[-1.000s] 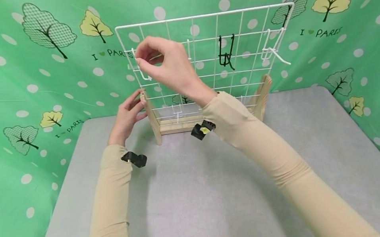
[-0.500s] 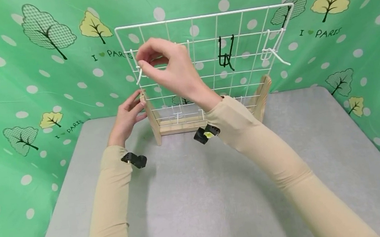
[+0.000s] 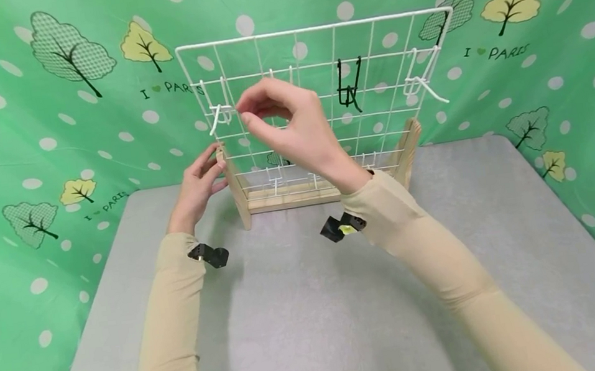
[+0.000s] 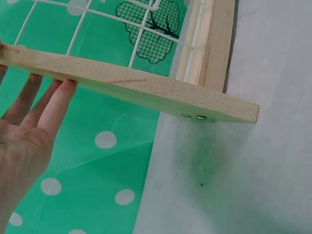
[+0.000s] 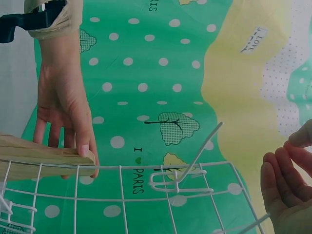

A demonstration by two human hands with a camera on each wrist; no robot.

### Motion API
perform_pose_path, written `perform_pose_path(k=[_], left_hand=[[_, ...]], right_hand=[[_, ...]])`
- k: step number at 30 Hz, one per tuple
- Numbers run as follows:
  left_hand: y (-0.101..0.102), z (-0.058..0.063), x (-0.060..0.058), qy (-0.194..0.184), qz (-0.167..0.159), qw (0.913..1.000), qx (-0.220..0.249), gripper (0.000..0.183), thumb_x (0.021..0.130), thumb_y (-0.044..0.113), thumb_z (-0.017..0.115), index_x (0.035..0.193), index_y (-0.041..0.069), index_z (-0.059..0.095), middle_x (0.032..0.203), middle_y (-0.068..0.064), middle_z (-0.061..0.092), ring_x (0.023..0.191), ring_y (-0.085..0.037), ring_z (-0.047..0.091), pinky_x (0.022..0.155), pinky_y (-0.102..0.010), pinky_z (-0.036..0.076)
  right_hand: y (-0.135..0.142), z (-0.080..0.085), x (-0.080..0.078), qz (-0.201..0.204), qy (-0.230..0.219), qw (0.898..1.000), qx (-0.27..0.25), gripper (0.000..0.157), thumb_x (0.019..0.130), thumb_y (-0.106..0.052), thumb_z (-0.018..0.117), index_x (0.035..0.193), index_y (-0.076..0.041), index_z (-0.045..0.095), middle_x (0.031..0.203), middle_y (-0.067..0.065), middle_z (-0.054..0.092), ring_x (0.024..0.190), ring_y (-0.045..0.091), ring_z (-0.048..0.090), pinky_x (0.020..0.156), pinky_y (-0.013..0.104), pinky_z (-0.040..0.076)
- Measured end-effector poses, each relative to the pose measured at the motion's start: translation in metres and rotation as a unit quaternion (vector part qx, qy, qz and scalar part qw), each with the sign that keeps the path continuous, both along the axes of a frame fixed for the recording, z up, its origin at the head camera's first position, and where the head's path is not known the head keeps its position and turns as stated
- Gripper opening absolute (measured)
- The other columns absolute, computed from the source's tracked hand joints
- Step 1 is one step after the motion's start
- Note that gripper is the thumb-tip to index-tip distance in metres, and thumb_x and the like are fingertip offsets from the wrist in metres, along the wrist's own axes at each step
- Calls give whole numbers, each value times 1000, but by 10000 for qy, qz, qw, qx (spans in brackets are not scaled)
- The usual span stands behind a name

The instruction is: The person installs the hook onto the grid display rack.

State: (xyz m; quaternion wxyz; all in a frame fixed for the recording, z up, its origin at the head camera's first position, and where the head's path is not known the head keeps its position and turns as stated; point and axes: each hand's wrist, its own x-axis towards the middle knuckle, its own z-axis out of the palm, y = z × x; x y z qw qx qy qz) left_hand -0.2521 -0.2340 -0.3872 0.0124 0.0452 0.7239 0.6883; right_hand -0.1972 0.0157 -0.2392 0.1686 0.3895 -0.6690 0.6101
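A white wire grid rack stands on wooden legs at the back of the table. My left hand holds the top of its left wooden leg, thumb in front; the left wrist view shows the fingers fairly straight against the leg's outer side. A white double-wire hook hangs near the grid's left edge, its prong pointing outward. Just right of that hook is my right hand, fingers loosely bent, thumb near the forefinger, nothing seen between them. In the right wrist view the white hook hangs free of the fingers.
A black hook and another white hook hang on the grid's right half. Smaller white hooks sit low on it. The grey table lies before the rack, with green patterned cloth behind and at both sides.
My right hand has let go of the left white hook and drawn back right and down. The hook's prong has swung to the left. The left hand has stayed on the leg.
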Motion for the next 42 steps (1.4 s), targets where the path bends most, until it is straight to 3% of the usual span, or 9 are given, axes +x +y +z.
perform_pose_path(k=[11, 18, 22, 27, 32, 36, 42], left_hand=[[-4, 0, 3, 286, 85, 9986, -430, 54, 100, 26, 56, 151, 20, 37, 148, -20, 37, 130, -33, 42, 96, -36, 50], [2, -4, 3, 389, 31, 9984, -420, 53, 101, 23, 53, 151, 20, 35, 147, -19, 38, 130, -34, 42, 101, -43, 47], [3, -8, 3, 466, 41, 9976, -506, 53, 101, 23, 54, 151, 25, 35, 149, -16, 37, 130, -34, 43, 98, -43, 49], [-1, -19, 6, 392, 34, 9958, -824, 56, 102, 26, 52, 153, 33, 29, 153, -14, 30, 131, -37, 41, 100, -46, 47], [-7, -38, 13, 301, -16, 9917, -1253, 59, 104, 27, 48, 155, 25, 21, 156, -17, 24, 134, -39, 36, 104, -50, 42], [-11, -53, 17, 359, 34, 9876, -1531, 55, 104, 24, 46, 155, 19, 24, 155, -19, 24, 136, -40, 32, 108, -50, 37], [-13, -62, 18, 493, 135, 9771, -2067, 51, 105, 21, 45, 153, 12, 29, 155, -18, 25, 140, -39, 23, 116, -47, 22]], right_hand=[[21, -22, 11, -84, 25, 9978, -653, 9, 87, 11, 60, 95, 11, 64, 93, 14, 66, 85, 22, 64, 84, 39, 56], [33, -36, 15, -271, -96, 9980, -570, 9, 87, 10, 60, 95, 10, 65, 93, 13, 66, 86, 23, 63, 82, 38, 56], [38, -51, 17, -360, -387, 9972, -537, 10, 88, 10, 61, 97, 10, 65, 94, 12, 66, 87, 24, 63, 83, 37, 56], [42, -75, 17, -543, -733, 9950, -395, 10, 88, 9, 61, 98, 9, 65, 95, 14, 66, 89, 22, 64, 85, 35, 56], [52, -102, 17, -878, -1143, 9893, -213, 10, 88, 8, 62, 98, 9, 65, 97, 20, 66, 89, 21, 63, 84, 31, 55], [66, -122, 18, -1218, -1672, 9784, -58, 11, 88, 10, 62, 98, 12, 65, 98, 24, 65, 87, 18, 62, 81, 24, 54], [82, -127, 30, -1502, -2165, 9642, 284, 13, 88, 12, 58, 99, 18, 61, 99, 30, 62, 86, 16, 60, 80, 19, 52]])
